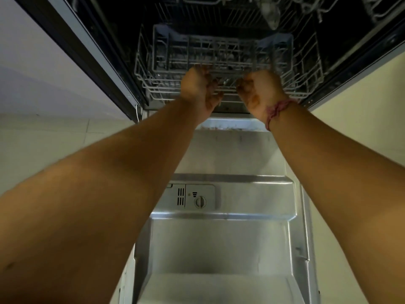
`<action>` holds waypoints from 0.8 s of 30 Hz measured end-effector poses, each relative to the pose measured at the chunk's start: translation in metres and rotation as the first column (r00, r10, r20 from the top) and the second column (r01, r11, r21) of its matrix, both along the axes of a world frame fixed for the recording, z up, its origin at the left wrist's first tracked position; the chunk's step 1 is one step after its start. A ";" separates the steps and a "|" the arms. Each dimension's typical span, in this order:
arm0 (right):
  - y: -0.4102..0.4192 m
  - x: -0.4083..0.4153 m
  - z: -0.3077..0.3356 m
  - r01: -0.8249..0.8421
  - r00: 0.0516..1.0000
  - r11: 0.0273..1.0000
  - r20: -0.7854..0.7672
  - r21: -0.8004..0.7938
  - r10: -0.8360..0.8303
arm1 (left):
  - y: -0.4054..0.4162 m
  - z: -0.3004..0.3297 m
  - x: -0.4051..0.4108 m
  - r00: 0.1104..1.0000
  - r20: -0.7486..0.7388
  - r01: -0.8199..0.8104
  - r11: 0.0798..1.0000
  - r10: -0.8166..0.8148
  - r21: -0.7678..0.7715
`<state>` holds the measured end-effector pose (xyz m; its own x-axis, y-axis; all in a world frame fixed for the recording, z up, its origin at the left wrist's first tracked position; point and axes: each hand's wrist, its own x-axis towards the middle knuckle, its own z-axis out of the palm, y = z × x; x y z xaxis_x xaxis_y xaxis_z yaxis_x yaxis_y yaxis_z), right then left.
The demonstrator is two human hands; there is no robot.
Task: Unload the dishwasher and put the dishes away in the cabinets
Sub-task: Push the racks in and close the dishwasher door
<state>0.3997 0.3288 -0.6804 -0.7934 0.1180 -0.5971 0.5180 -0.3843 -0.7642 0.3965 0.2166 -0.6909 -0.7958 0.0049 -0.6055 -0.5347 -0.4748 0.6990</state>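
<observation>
Both grips, left hand and right hand, curled round lower rack front rail; rack far inside dishwasher, pull runs toward near.

Lower dishwasher rack, seen inside the open machine.

The white wire rack is set in the dark tub, behind the lowered steel door. A grey cutlery basket is carried on it, near the front; its contents cannot be made out. The rack's front wires are gripped by the left hand and the right hand, side by side.
</observation>
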 end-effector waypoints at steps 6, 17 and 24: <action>-0.004 0.035 0.023 0.056 0.997 0.998 0.056 -0.031 -0.054 | -0.008 0.035 0.049 0.998 0.056 -0.023 1.000 0.024 -0.016; -0.005 0.250 0.002 0.281 0.916 0.944 0.343 -0.173 -0.210 | -0.013 0.031 0.256 0.917 0.386 -0.112 0.994 0.104 -0.001; -0.004 0.438 -0.063 0.491 0.728 0.864 0.594 -0.106 -0.341 | -0.035 -0.042 0.451 0.730 0.658 -0.195 0.979 0.183 -0.055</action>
<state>0.8380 0.3245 -0.7439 -0.2346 0.1520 -0.9601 0.5534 -0.7912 -0.2605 0.8475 0.1819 -0.7333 -0.1855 -0.0873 -0.9788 -0.7556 -0.6241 0.1989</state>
